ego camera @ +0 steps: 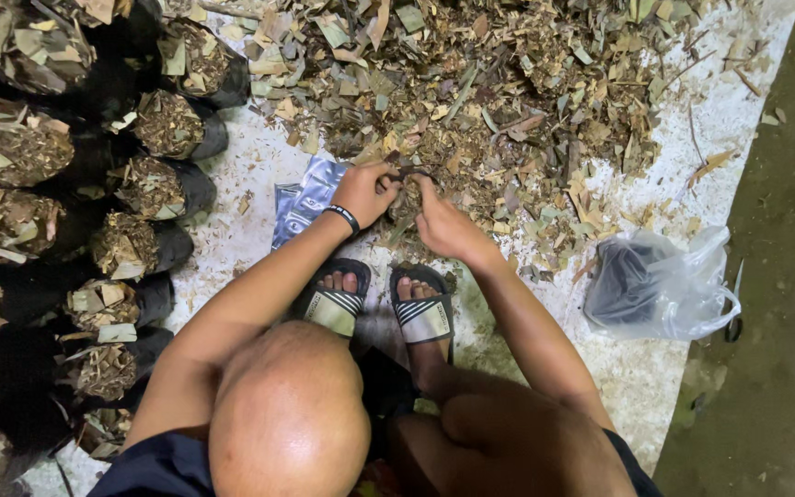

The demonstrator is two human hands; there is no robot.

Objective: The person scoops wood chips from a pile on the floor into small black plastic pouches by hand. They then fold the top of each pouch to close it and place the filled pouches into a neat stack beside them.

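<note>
My left hand (363, 190), with a black band on the wrist, and my right hand (443, 221) meet at the near edge of a big heap of dry leaves and wood chips (471, 83). Between them they hold the rim of a small black bag (407, 189) that is stuffed with the leaf mix; most of the bag is hidden by the fingers and the litter. Both hands are closed on it. My feet in striped sandals (420, 313) stand just below the hands.
Several filled black bags (154, 189) stand packed together on the left. A shiny flat packet (301, 207) lies beside my left hand. A clear plastic bag holding black bags (660, 285) rests on the white sheet (637, 368) at the right. Beyond the sheet is bare ground (784, 276).
</note>
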